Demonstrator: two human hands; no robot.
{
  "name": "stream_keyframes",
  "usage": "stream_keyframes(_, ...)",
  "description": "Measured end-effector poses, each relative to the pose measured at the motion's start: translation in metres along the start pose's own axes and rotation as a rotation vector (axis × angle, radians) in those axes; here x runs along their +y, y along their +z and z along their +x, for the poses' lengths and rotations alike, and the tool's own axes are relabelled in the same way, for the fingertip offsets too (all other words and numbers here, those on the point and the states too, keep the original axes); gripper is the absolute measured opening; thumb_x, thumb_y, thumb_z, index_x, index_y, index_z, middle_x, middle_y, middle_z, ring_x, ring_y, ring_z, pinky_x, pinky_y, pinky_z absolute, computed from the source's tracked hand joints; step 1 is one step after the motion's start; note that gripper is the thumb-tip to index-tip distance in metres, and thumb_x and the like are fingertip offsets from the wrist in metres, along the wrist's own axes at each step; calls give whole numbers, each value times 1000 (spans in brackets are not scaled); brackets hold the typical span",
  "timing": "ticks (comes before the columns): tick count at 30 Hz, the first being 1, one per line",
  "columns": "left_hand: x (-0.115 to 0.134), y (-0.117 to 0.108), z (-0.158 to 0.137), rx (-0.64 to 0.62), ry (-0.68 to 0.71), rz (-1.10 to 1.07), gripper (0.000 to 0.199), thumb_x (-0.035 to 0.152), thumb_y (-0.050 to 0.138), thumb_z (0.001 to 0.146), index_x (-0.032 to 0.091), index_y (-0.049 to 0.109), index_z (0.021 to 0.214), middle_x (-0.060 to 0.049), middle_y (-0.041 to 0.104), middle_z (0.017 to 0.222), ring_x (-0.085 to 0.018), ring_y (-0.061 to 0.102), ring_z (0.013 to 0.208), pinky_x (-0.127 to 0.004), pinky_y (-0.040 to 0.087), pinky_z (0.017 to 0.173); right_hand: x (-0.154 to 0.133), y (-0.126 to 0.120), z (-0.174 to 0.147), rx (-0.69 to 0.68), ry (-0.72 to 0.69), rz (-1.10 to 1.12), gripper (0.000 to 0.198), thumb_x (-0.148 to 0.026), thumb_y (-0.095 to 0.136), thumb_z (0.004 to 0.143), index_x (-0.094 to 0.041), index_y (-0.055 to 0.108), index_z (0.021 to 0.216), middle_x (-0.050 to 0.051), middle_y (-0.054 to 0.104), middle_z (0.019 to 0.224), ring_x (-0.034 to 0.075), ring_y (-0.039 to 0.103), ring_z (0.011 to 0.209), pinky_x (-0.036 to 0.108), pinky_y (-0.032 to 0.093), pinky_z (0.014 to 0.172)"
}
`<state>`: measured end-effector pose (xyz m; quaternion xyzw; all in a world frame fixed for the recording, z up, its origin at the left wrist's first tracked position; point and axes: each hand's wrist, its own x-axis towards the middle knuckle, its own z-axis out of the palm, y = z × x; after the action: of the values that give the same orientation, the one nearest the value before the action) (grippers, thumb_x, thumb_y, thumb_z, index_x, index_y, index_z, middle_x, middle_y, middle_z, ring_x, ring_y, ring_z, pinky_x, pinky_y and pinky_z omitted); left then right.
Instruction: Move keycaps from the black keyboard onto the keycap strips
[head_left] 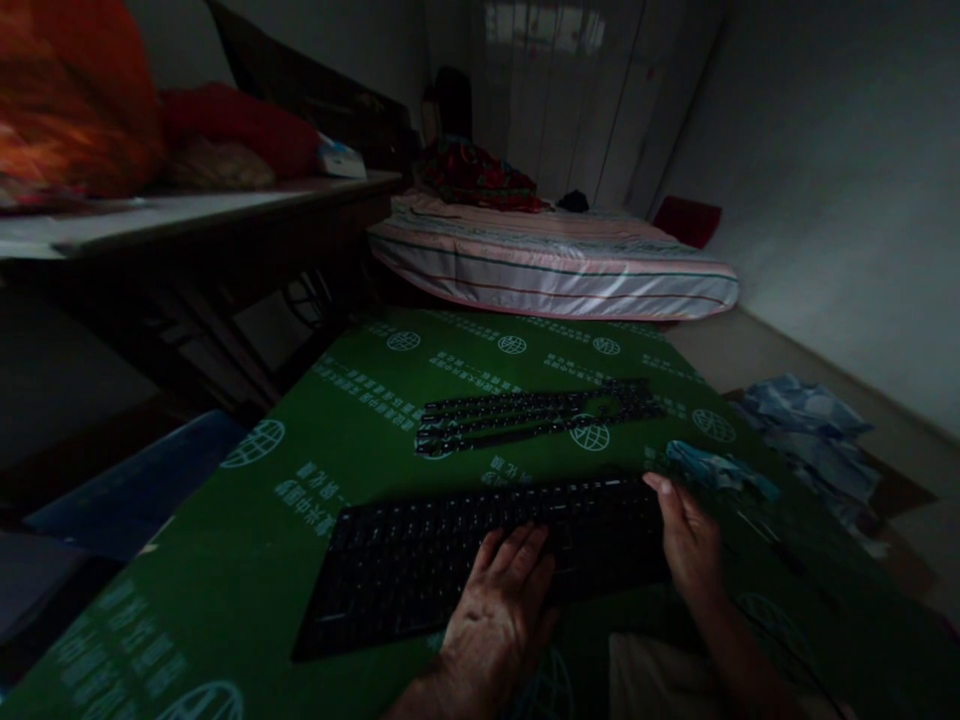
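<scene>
A black computer keyboard (pixel 397 570) lies at a slight slant on the green sheet in front of me. My left hand (pixel 499 600) rests on its middle, near the front edge, with the fingers stretched out over the keys. Around the keyboard's right end is my right hand (pixel 691 540), a fingertip on the far right corner and the other fingers partly hidden. Keys show on the left part, while the right part is too dark to make out. Beyond the keyboard, loose black keycaps (pixel 495 408) lie in rows, with a scattered group at their right end.
Green printed sheeting (pixel 300 540) covers the work surface. Right of the keyboard lie a crumpled blue cloth (pixel 720 470) and a thin screwdriver-like tool (pixel 765 530). A bed (pixel 555 265) stands beyond, a laden table (pixel 247 205) at left. Patterned fabric (pixel 806 420) lies on the floor at right.
</scene>
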<state>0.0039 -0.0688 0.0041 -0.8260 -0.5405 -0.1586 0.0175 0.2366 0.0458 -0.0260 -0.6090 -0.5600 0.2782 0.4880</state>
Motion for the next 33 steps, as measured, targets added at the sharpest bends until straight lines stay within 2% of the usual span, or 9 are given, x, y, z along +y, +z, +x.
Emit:
stream_keyframes(12,-4,2,-1,91,45,67,36,26,59,80,19,56,115,-9,56,129,-27,53,117,-46,44,96,-3,2,2,24,113,104,46,-55,49,82,-17,69,99,11,67,113,27,57,112,45,37,101)
stream_keyframes(18,-6,5,-1,128,49,63,32,28,55,83,21,57,114,-8,55,130,-25,52,116,-42,42,98,1,2,3,26,91,104,46,-55,48,83,-17,70,97,12,68,111,28,58,111,46,39,100)
stream_keyframes(25,-9,7,-1,106,95,115,38,26,57,78,18,56,115,-10,57,129,-27,52,116,-43,44,94,2,3,3,18,88,86,46,-55,47,83,-18,70,98,11,67,113,28,57,112,47,38,101)
stream_keyframes(33,-9,21,-5,150,49,124,35,25,56,78,20,58,113,-8,50,136,-27,46,121,-45,38,101,-4,5,1,12,71,69,42,-52,49,83,-19,69,100,10,67,113,28,58,111,45,40,100)
